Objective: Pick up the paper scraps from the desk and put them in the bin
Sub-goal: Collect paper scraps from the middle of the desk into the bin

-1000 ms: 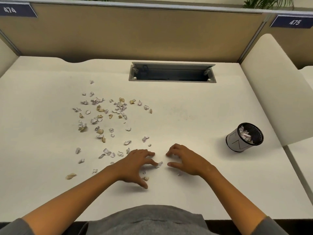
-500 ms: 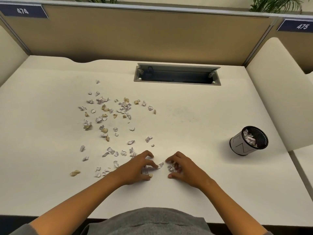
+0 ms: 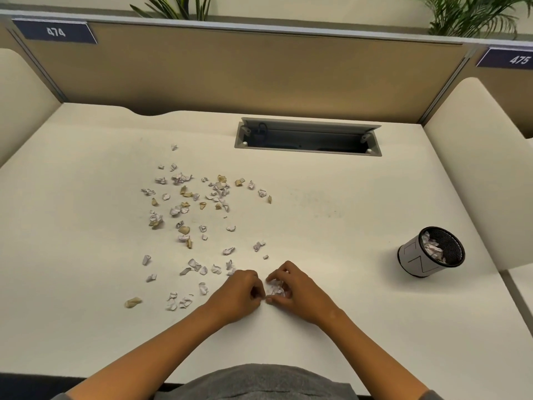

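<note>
Hands meet at the near middle of the white table, fingertips almost touching. The left hand is curled shut, its fingers bent under; whether they pinch a scrap cannot be told. The right hand cups over a small bunch of white scraps, its fingers arched around it and the thumb closing in from the near side.

Just left of the fingers and beyond them, loose paper scraps, white and tan, lie scattered over the table. Well to the right of the fingers stands the bin, a small grey cup with a dark mesh inside and a faint line mark on its wall, with white scraps already in it.

Farther off, a grey cable slot is sunk in the table. On the partition behind, blue signs read "474" at the left and "475" at the right.
</note>
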Demonstrator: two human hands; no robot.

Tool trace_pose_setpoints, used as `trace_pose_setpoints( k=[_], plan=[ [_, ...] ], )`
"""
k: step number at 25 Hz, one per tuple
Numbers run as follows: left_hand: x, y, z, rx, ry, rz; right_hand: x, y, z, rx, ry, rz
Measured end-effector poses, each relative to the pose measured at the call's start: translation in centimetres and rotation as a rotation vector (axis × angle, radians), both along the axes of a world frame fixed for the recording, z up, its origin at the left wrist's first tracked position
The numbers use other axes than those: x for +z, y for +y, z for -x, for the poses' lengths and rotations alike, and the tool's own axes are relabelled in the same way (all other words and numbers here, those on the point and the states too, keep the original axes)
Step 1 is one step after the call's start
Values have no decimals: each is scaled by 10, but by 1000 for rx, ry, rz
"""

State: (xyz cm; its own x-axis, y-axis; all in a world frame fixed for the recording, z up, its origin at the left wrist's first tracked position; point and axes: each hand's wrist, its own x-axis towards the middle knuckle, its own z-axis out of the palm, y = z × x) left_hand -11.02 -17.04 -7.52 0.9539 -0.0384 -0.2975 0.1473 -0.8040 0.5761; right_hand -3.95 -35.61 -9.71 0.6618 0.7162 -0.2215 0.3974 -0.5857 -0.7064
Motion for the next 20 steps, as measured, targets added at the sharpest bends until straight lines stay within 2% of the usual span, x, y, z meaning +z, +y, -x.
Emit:
trace_pose_setpoints(
  k=[6, 9, 11, 12, 17, 18, 20],
  plan=[
    [8, 13, -2, 144, 77, 125, -3, 14, 1, 44, -36, 2],
    [13, 27, -2, 295, 76, 232, 0, 16, -3, -49, 32, -49],
    [19, 36, -3, 384, 61, 286, 3, 18, -7, -212, 224, -173],
    [22, 40, -4, 420, 51, 313, 5, 19, -8, -298, 380, -268],
    [45, 36, -14, 451, -24, 400, 17, 41, -13, -675, 1289, -762],
    [49, 31, -17, 425, -40, 400, 19, 45, -13, -694, 1392, -827],
    [55, 19, -22, 369, -66, 407, 20, 54, -13, -700, 1467, -890]
  ],
)
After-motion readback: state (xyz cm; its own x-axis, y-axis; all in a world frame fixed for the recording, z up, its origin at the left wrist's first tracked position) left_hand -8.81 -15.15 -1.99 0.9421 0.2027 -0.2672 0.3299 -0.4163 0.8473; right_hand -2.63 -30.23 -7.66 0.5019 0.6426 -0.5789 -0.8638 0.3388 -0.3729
